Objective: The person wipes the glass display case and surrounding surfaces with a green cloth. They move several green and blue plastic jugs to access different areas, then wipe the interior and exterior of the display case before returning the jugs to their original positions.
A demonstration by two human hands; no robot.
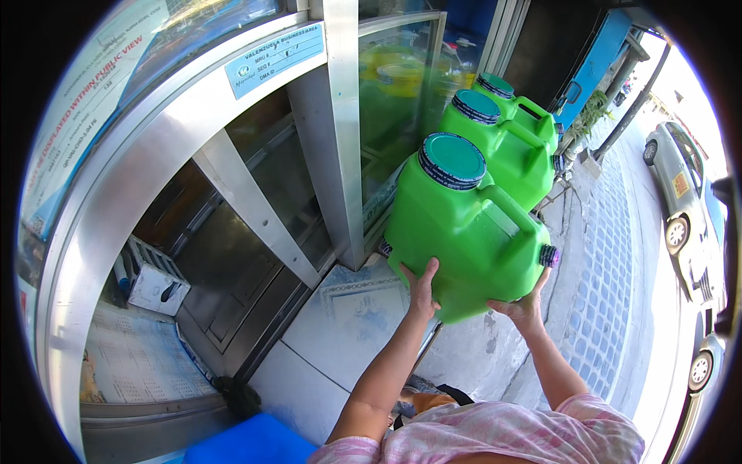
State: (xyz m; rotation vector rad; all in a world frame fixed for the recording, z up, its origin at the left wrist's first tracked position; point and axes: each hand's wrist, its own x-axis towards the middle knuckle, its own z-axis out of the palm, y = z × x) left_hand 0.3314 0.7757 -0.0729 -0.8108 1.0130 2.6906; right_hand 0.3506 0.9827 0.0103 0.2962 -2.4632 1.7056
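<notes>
A large bright green plastic water jug is between my two hands, upright and slightly tilted, with a teal screw cap wrapped in a dark band, a moulded handle and a small banded spout cap at its right. My left hand presses on its near left side, thumb up and the other fingers partly hidden. My right hand grips the low right corner below the spout; some fingers are behind the jug. Just beyond stands a second green jug, and behind it a third one, both capped.
A metal-framed glass door rises at the left, beside pale floor tiles. Something blue is low at the left. To the right run a paved walkway and a street with a parked silver car. A blue panel stands farther off.
</notes>
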